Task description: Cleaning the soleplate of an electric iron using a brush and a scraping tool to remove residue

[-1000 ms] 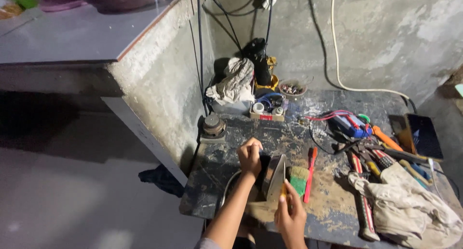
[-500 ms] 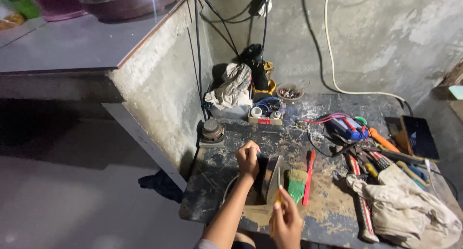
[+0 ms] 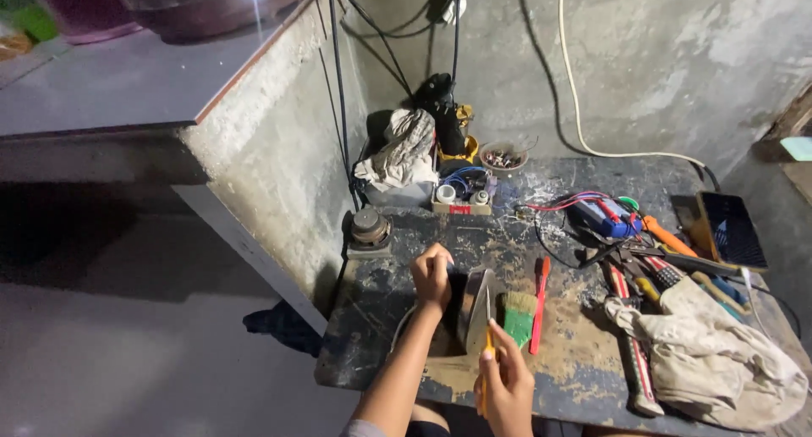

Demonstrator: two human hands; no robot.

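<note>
A metal clothes-iron body (image 3: 475, 308) stands on edge on the scarred dark workbench (image 3: 381, 318). My left hand (image 3: 432, 276) grips its left side and steadies it. My right hand (image 3: 506, 384) is closed on a thin yellow-handled tool (image 3: 487, 371), a screwdriver by the look of it, whose tip points up at the iron's lower edge. Just right of the iron lie a green-bristled paintbrush (image 3: 518, 315) and a red-handled tool (image 3: 538, 302).
Several screwdrivers and pliers (image 3: 651, 272), a blue meter with red leads (image 3: 607, 217), a dark phone (image 3: 731, 229) and a beige cloth (image 3: 719, 357) fill the right side. A small parts box (image 3: 461, 196), a bowl (image 3: 502, 158), rags (image 3: 404, 153) and hanging cables stand at the back. A concrete ledge (image 3: 262, 141) rises left.
The camera view has shifted slightly closer and upward. My right hand has moved up a little toward the iron with the yellow tool; my left hand stays on the iron.
</note>
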